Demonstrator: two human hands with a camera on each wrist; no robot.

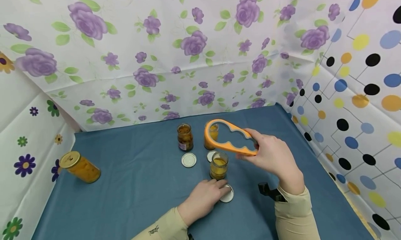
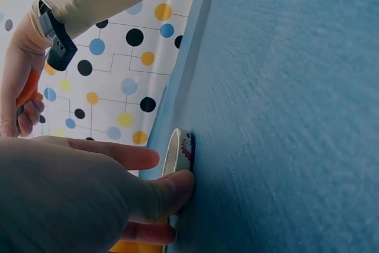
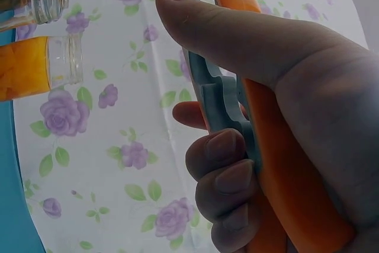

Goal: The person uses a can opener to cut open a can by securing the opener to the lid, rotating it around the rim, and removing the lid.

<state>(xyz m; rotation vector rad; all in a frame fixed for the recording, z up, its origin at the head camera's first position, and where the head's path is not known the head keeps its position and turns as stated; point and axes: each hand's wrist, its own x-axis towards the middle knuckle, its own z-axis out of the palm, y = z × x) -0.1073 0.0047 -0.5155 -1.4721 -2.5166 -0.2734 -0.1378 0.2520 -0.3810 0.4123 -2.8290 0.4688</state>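
Observation:
My right hand (image 1: pixel 272 153) holds an orange jar opener (image 1: pixel 230 148) up in the air, its grey scalloped inner edges showing in the right wrist view. The fingers of my left hand (image 1: pixel 202 198) rest at the left edge of a lid (image 1: pixel 227 194), which lies white inside up on the blue cloth. In the left wrist view my thumb tip is at the rim of this lid (image 2: pixel 179 152), the index finger stretched out beside it. Just beyond the left fingertips stands a lidless glass jar (image 1: pixel 218 167) with yellow contents.
Behind, a lidless jar of brown contents (image 1: pixel 185 137) and another of orange contents (image 1: pixel 211 135) stand upright. Two more lids (image 1: pixel 189 160) lie before them, one partly hidden. A lidded jar (image 1: pixel 80 167) stands far left. Patterned sheets (image 1: pixel 175 73) wall the blue table.

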